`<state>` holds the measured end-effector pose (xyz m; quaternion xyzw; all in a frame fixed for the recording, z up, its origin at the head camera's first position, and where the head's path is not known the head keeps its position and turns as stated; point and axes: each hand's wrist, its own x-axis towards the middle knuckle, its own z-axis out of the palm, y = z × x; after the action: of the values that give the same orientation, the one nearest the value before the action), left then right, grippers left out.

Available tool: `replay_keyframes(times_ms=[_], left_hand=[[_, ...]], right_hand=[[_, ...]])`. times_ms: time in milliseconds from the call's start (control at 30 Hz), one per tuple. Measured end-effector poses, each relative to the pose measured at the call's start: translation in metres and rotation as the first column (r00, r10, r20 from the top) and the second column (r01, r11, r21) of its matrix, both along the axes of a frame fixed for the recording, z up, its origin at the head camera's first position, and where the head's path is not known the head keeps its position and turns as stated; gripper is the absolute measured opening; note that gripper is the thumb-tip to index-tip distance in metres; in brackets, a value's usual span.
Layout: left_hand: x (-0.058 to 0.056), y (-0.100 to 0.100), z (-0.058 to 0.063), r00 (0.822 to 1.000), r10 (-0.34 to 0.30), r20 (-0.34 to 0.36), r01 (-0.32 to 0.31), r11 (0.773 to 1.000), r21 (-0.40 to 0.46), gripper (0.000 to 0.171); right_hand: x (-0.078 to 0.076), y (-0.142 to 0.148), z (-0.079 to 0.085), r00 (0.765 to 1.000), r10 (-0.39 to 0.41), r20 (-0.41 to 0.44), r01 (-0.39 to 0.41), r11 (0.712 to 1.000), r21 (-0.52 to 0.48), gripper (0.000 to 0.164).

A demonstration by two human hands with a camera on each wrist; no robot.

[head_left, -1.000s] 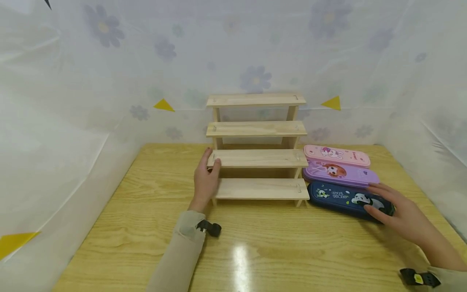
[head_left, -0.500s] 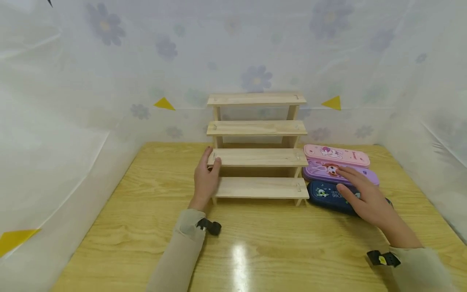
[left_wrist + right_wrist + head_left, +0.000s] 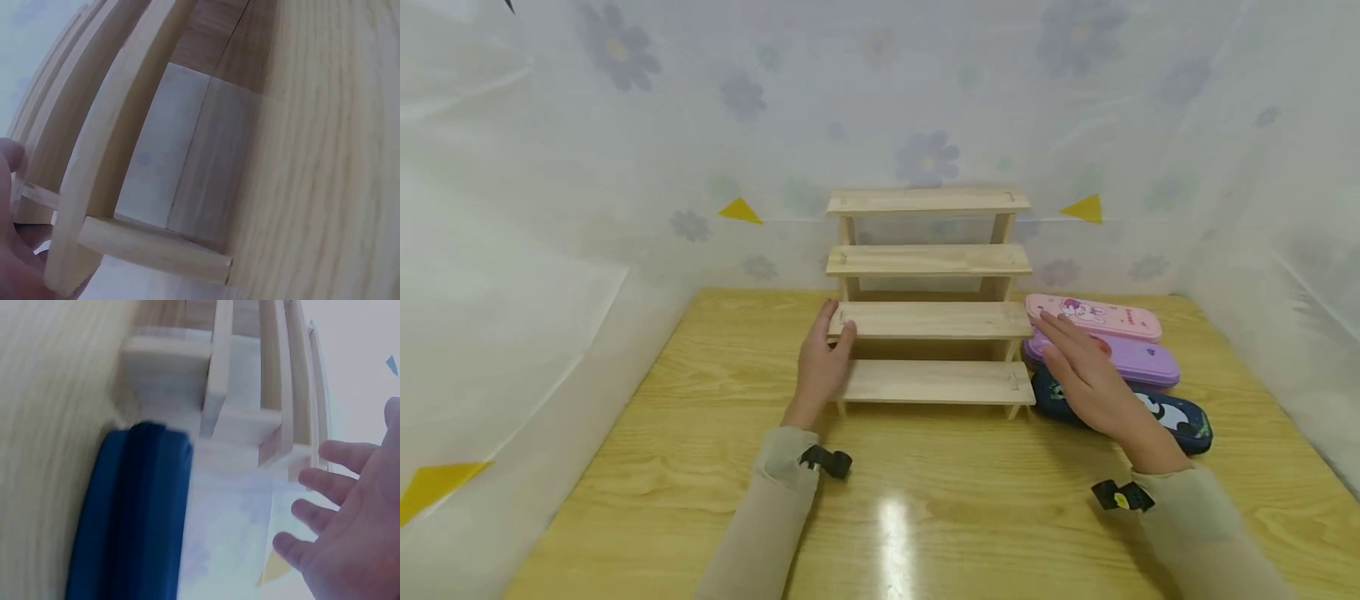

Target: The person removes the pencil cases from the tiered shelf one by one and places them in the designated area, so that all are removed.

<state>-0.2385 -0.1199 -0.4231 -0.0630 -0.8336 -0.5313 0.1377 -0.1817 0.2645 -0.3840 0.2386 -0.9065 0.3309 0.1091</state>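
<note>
A pale wooden stepped display rack [image 3: 936, 321] stands on the table, its tiers rising toward the back. My left hand [image 3: 822, 367] grips the left end of its second-lowest plank, thumb on top. In the left wrist view, the fingers lie around that plank end [image 3: 72, 262]. My right hand [image 3: 1093, 387] is spread over the pencil cases, straight fingertips beside the rack's right side. Beneath it lie a navy panda pencil case [image 3: 1187, 423], a purple one [image 3: 1142, 362] and a pink one [image 3: 1138, 322], partly covered. In the right wrist view that hand's fingers [image 3: 334, 484] hold nothing.
The wood-grain table [image 3: 970, 500] runs back to a white flowered curtain [image 3: 850, 100], with more white sheeting at both sides. Yellow triangles [image 3: 1082, 209] mark the curtain. The pencil cases lie close against the rack's right side.
My right hand has moved left and farther back, from the navy pencil case's right end toward the rack's right side. The left hand keeps its grip, and the rack and cases stay in place.
</note>
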Motion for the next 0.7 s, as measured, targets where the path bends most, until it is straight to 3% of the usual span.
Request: replay_keyframes(times_ms=[233,400,467,700], left_hand=[[0.001,0.0,0.009,0.999,-0.044,-0.005,0.044,0.995,-0.09,0.059],[0.002,0.001,0.014,0.999,-0.044,-0.032,0.036,0.977,-0.211,0.059],[0.003,0.0,0.017,0.998,-0.033,-0.061,0.015,0.96,-0.28,0.058],[0.009,0.003,0.028,0.986,0.007,-0.164,-0.088,0.867,-0.491,0.056]], right_hand=[[-0.008,-0.021,0.008,0.999,-0.032,0.01,0.032,0.998,0.053,0.054],[-0.012,-0.038,0.011,0.998,-0.066,0.005,0.064,0.988,0.141,0.059],[-0.014,-0.045,0.013,0.996,-0.093,0.005,0.091,0.979,0.18,0.061],[-0.014,-0.066,0.019,0.98,-0.189,0.053,0.171,0.955,0.241,0.069]])
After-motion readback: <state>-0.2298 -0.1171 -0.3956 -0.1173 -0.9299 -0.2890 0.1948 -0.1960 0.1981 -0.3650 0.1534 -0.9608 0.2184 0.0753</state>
